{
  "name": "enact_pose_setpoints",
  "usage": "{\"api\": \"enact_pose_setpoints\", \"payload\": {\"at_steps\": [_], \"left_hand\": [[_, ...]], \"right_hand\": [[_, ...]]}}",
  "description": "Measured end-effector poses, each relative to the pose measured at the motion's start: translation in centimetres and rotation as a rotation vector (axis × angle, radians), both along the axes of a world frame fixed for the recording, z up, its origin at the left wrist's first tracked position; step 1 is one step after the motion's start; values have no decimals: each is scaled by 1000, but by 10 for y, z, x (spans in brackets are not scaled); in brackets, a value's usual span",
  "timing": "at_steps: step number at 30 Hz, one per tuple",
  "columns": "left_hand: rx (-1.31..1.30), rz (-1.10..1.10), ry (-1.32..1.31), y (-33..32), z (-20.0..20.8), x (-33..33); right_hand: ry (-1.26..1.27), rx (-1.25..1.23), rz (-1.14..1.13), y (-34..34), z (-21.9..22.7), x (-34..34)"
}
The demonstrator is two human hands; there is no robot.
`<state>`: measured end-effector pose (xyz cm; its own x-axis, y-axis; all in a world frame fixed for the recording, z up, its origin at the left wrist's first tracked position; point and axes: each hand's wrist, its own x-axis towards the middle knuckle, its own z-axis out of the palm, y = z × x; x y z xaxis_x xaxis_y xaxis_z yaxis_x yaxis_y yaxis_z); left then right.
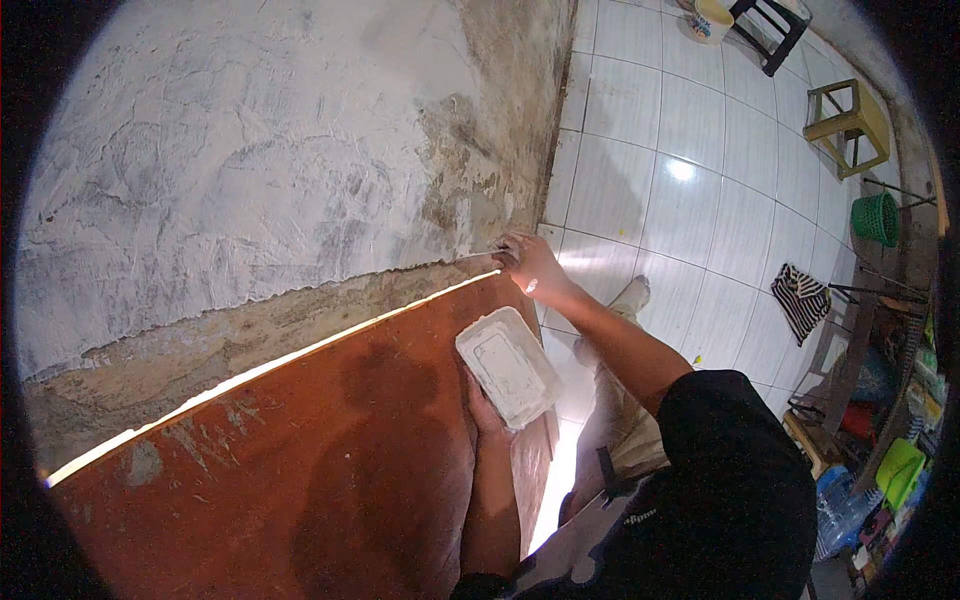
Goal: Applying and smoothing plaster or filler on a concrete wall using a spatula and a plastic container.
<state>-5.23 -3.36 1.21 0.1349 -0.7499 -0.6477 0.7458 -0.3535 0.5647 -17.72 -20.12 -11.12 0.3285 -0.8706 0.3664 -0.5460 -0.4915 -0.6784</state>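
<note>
My left hand (487, 412) is wrapped round the side of a white rectangular plastic tub (548, 400), its inside smeared with pale putty. The tub is tilted beside the reddish-brown door panel (400, 440). Against the lower edge of the wall, near its corner, my right hand (532, 268) is closed on a thin flat scraper (487, 254), mostly hidden by the fingers. White smears mark that hand. The wall (270, 150) carries rough white plaster, with a bare brownish strip (270, 315) below it.
A bright gap (270, 375) runs between panel and wall. White floor tiles (690, 220) stretch to the right, with a yellowish stool (850, 130), a green basket (874, 220), a striped cloth (800, 303) and a pale bucket (711, 20). Cluttered household items stand at the right rim.
</note>
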Motion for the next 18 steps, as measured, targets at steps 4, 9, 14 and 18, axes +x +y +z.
{"api": "enact_pose_setpoints", "payload": {"at_steps": [4,9,14,18], "left_hand": [[47,3,101,12,-16,17],[7,-1,174,13,-23,16],[3,-38,79,9,-15,7],[51,-39,33,12,-15,15]], "right_hand": [[2,68,-8,-14,17,-1],[-78,58,56,-51,32,-2],[-66,141,9,-71,24,-5],[-222,86,-207,-41,30,-8]]}}
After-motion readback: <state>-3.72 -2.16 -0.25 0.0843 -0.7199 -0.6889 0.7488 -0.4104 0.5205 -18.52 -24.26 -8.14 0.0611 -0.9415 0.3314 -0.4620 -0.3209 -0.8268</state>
